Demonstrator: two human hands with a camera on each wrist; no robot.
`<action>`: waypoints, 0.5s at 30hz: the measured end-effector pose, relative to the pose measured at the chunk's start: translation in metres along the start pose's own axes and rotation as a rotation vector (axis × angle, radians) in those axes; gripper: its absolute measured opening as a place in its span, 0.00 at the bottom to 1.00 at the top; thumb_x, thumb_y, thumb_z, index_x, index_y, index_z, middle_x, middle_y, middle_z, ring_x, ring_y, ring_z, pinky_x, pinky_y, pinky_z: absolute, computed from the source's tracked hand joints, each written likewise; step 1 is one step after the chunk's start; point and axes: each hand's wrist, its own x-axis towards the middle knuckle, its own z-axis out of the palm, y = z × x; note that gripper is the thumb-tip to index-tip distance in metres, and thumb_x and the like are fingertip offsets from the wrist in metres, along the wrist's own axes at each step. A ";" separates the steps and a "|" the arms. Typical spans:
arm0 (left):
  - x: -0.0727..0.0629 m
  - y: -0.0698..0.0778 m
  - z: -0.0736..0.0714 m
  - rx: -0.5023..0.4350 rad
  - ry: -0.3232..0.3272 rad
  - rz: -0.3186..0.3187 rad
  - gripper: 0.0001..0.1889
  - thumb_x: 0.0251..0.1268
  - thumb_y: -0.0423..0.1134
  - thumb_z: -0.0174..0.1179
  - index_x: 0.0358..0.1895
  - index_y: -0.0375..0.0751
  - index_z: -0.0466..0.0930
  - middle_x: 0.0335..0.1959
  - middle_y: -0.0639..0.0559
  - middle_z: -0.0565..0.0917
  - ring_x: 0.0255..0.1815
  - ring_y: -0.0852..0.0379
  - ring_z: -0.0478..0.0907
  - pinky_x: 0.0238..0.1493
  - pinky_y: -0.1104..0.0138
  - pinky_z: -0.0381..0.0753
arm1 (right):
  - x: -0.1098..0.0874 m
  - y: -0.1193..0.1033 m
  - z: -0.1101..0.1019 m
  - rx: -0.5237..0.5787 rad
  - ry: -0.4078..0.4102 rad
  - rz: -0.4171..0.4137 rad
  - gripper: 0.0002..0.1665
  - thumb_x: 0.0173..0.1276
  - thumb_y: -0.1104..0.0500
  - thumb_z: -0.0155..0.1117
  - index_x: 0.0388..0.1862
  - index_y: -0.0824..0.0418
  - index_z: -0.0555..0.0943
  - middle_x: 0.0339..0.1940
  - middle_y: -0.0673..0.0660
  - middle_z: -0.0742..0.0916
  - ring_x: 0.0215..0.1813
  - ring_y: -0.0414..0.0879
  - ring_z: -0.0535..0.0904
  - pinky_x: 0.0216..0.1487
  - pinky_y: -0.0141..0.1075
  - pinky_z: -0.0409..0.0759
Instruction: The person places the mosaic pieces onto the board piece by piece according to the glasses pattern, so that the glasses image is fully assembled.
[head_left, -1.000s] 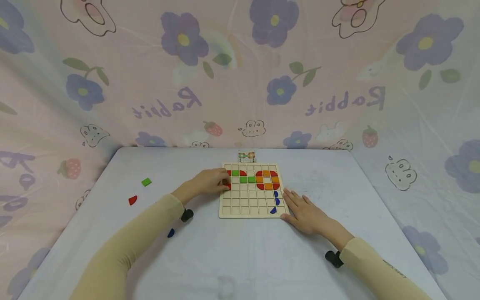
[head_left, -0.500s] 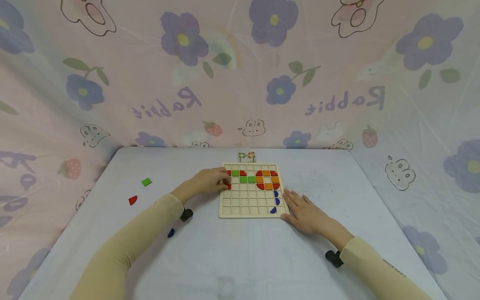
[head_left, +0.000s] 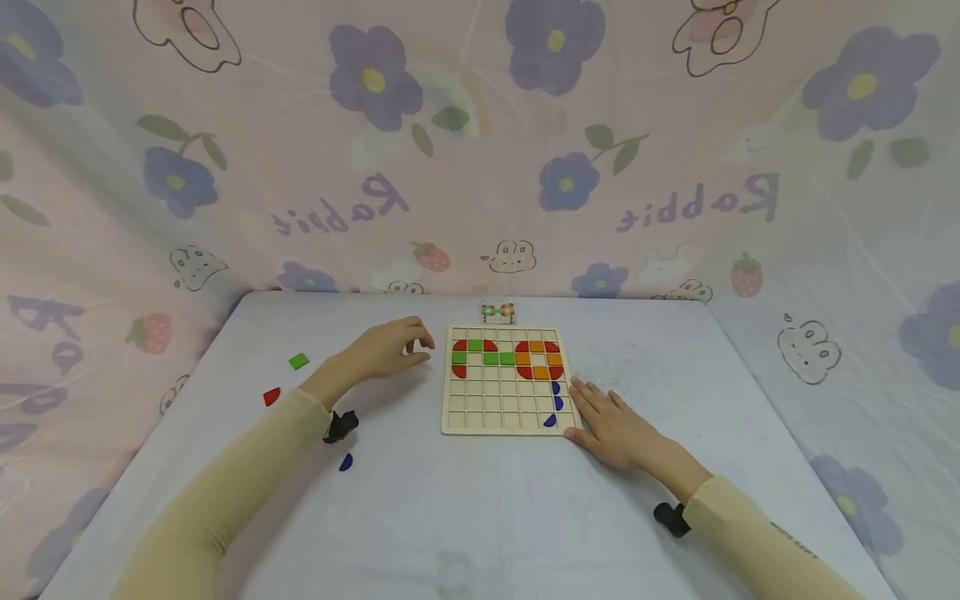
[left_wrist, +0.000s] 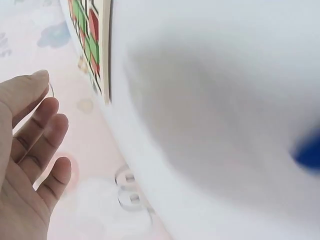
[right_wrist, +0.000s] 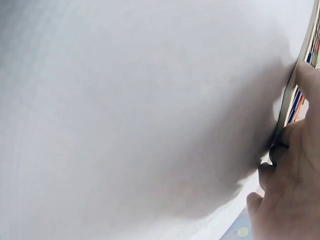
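Observation:
My left hand point(head_left: 382, 348) hovers over the table left of the wooden grid board point(head_left: 495, 402), fingers loosely bent. Nothing lies between thumb and fingers in the left wrist view. A green square tile point(head_left: 459, 357) sits in the board's left column, between two red quarter-round tiles. Farther right, red and orange tiles point(head_left: 536, 346) form a ring, joined by green tiles point(head_left: 499, 358). My right hand point(head_left: 618, 429) rests with extended fingers against the board's right edge. Blue rounded pieces point(head_left: 558, 403) lie on the board beside it.
Left of the board lie a loose green tile point(head_left: 298, 361), a red quarter-round tile point(head_left: 272, 397) and a blue piece point(head_left: 346, 462). A small pattern card point(head_left: 498, 312) is behind the board. A printed curtain point(head_left: 465, 167) hangs behind the white table point(head_left: 480, 517).
My left hand has moved off the board to the left, uncovering the green tile and red tiles in the left column. My right hand stays at the board's edge.

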 end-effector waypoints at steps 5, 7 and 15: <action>-0.029 -0.022 -0.015 0.003 0.036 -0.025 0.11 0.72 0.40 0.67 0.53 0.43 0.87 0.51 0.52 0.83 0.45 0.53 0.81 0.44 0.58 0.82 | 0.000 0.000 -0.001 -0.001 0.002 -0.006 0.47 0.82 0.39 0.52 0.84 0.68 0.53 0.86 0.64 0.56 0.84 0.64 0.51 0.80 0.64 0.49; -0.042 -0.033 -0.020 0.000 0.042 -0.047 0.11 0.72 0.39 0.68 0.53 0.41 0.86 0.51 0.51 0.83 0.45 0.52 0.81 0.44 0.56 0.82 | -0.001 0.000 -0.001 0.000 0.005 -0.009 0.47 0.82 0.40 0.53 0.84 0.69 0.53 0.85 0.65 0.57 0.84 0.65 0.51 0.79 0.65 0.50; -0.093 -0.079 -0.035 0.016 0.076 -0.189 0.13 0.71 0.38 0.68 0.54 0.39 0.86 0.51 0.46 0.83 0.45 0.48 0.81 0.42 0.52 0.82 | -0.001 -0.001 -0.003 0.000 -0.001 -0.005 0.47 0.82 0.41 0.54 0.84 0.69 0.54 0.85 0.66 0.57 0.84 0.65 0.51 0.79 0.65 0.49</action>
